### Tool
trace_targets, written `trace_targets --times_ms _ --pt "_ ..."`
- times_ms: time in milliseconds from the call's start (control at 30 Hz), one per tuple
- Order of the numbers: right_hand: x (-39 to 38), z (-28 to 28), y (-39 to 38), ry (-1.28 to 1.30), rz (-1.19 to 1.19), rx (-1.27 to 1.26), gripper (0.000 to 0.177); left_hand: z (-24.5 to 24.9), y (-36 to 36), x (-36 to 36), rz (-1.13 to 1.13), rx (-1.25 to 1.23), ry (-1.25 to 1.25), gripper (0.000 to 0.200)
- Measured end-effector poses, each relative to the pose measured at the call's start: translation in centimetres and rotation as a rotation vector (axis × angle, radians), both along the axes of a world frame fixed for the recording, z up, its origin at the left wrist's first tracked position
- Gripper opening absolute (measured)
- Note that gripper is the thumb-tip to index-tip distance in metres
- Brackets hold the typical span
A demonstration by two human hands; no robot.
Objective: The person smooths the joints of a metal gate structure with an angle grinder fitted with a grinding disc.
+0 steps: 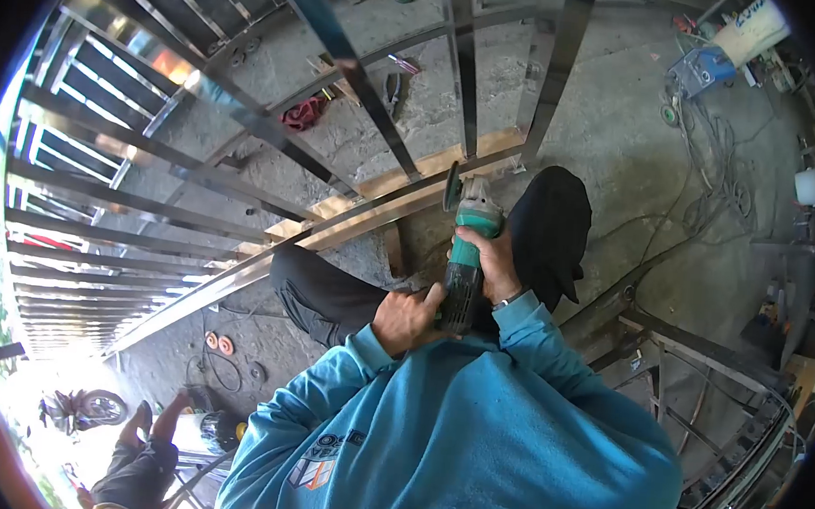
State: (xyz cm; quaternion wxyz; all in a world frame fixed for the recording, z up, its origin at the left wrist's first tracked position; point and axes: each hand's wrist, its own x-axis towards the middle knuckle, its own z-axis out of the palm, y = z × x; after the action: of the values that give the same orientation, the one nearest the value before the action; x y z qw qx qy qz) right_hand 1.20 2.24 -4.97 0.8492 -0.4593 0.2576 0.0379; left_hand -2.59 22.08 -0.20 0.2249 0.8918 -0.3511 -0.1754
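A green and black angle grinder (465, 251) is held in front of my body, its head pointing away from me. My right hand (491, 260) wraps round the green housing just behind the metal head. At the dark rear end, my left hand (405, 318) grips the body, with the thumb along its side. The grinder's disc (451, 186) stands on edge, close to the bottom rail (402, 193) of a metal grille. Long bars (376, 106) of this grille fan out away from me. Light wooden planks (451, 155) lie along the rail.
Pliers (392, 93) and a red cloth (304, 113) lie on the concrete beyond the bars. At the upper right, a blue machine (703, 71) stands beside tangled cables (711, 166). A metal frame (700, 352) is on my right. Another person (144, 467) is at the lower left.
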Motion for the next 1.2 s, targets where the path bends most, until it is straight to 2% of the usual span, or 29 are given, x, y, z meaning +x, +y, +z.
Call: trace_targets --times_ms 67,200,267,400,467,500,567,700,767,800,867,900,933,1000,1133,1200 --pt "0.0 -0.4 -0.4 0.038 -0.024 0.004 0.041 -0.6 -0.4 -0.4 -0.051 -0.110 -0.118 0.074" --pt "-0.2 -0.9 -1.1 0.074 -0.096 0.052 0.040 -1.0 -0.2 -0.5 -0.098 -0.113 -0.120 0.071" --pt "-0.7 -3.1 -1.9 0.060 -0.038 0.180 0.046 -0.1 -0.5 -0.3 -0.077 -0.115 -0.020 0.062" --pt "-1.8 -4.8 -1.6 0.063 -0.036 0.155 0.056 0.1 1.3 2.8 -0.149 -0.118 0.139 0.051" --pt "-2.1 -4.7 -1.0 0.071 -0.110 0.107 0.071 0.2 2.3 4.6 0.110 -0.297 0.390 0.041" --pt "-2.3 -4.6 -0.9 0.073 -0.122 0.122 0.071 -0.5 3.0 5.7 0.102 -0.280 0.393 0.041" --pt "-2.7 -4.7 -0.6 0.037 -0.162 0.098 0.073 -3.0 4.7 8.2 0.406 -0.620 0.794 0.041" --pt "-3.3 -5.9 -0.3 0.024 -0.202 0.044 0.072 -5.1 3.6 11.9 0.405 -0.671 0.765 0.041" --pt "-3.6 -6.4 -0.2 0.000 -0.181 0.011 0.074 -6.2 1.2 12.8 0.473 -0.539 0.447 0.040" --pt "-3.7 -6.6 -0.2 -0.002 -0.184 0.009 0.074 -6.3 -0.1 12.9 0.469 -0.541 0.447 0.040" --pt "-3.9 -7.2 0.0 -0.066 -0.182 -0.050 0.077 -6.0 -3.0 12.8 0.548 -0.712 0.453 0.040" --pt "-3.9 -7.5 0.0 -0.068 -0.183 -0.054 0.077 -6.4 -4.2 12.9 0.566 -0.805 0.456 0.048" --pt "-3.9 -7.9 0.0 -0.064 -0.180 -0.083 0.078 -6.6 -4.8 13.0 0.565 -0.811 0.458 0.048" --pt "-4.1 -7.8 -0.2 -0.058 -0.173 -0.118 0.078 -6.9 -5.7 12.9 0.546 -0.644 0.403 0.047" --pt "-4.0 -6.7 -0.7 0.013 -0.161 -0.056 0.082 -7.5 -6.9 12.6 0.506 -0.578 0.369 0.045" --pt "-4.0 -6.5 -0.7 0.014 -0.161 -0.046 0.083 -7.5 -7.3 12.2 0.536 -0.509 0.280 0.036"
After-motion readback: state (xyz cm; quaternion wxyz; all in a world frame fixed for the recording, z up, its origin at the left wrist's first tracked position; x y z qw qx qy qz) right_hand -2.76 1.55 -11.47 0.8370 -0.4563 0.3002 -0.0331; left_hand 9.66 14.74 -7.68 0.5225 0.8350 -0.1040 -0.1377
